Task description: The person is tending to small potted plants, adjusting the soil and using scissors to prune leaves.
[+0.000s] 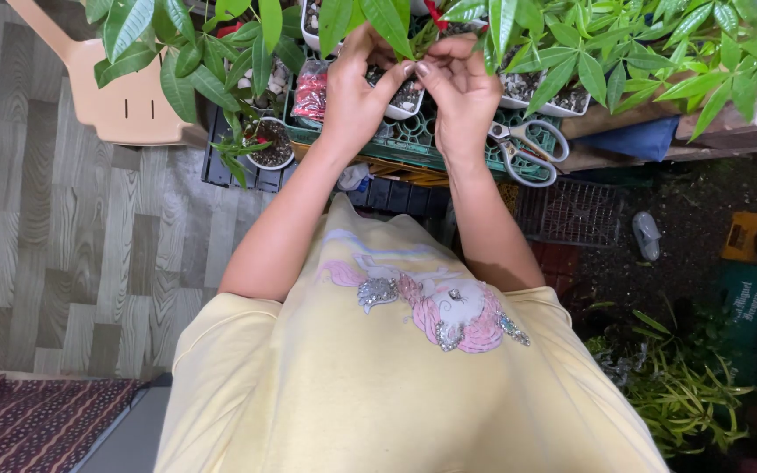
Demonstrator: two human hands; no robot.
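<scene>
Both my hands are raised over a small white pot (pixel 401 107) with dark soil and a green-leaved plant. My left hand (pixel 354 92) and my right hand (pixel 462 88) meet with fingertips pinched together near the plant's stem, just above the pot. What the fingers pinch is too small to make out. The pot stands on a green plastic crate (pixel 413 144). Grey-handled scissors (pixel 527 149) lie on the crate just right of my right wrist.
More potted plants (pixel 265 144) crowd the crate and the dark crate (pixel 238 171) beside it. A red-and-clear bag (pixel 312 90) lies left of my left hand. A beige plastic chair (pixel 120 96) stands at left on wood-patterned flooring. Wooden bench (pixel 729 131) at right; leafy plants (pixel 685 394) lower right.
</scene>
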